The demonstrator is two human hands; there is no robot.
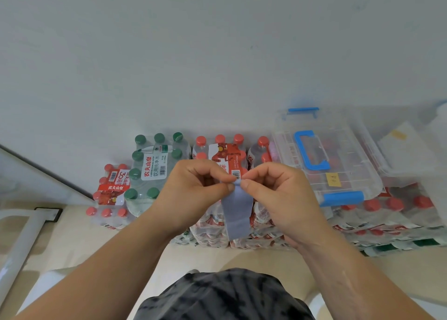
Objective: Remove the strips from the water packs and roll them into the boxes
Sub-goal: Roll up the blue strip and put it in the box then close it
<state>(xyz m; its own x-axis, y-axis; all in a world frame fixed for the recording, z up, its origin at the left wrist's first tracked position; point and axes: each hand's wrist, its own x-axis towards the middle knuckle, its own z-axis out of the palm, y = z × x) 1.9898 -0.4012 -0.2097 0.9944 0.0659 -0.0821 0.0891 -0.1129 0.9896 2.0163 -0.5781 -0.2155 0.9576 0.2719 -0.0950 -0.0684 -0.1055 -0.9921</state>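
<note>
Two bare hands, left hand [193, 189] and right hand [273, 191], short-cut thumbnails, bare forearms [125, 259] unsleeved right back from the wrists, below and between the wrists a dark grey garment [222, 295] – mottled with blurred black streaks, tie-dye-like, softly creased

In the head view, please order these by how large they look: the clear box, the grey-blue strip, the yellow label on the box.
1. clear box
2. grey-blue strip, enlarged by nearness to the camera
3. yellow label
</note>
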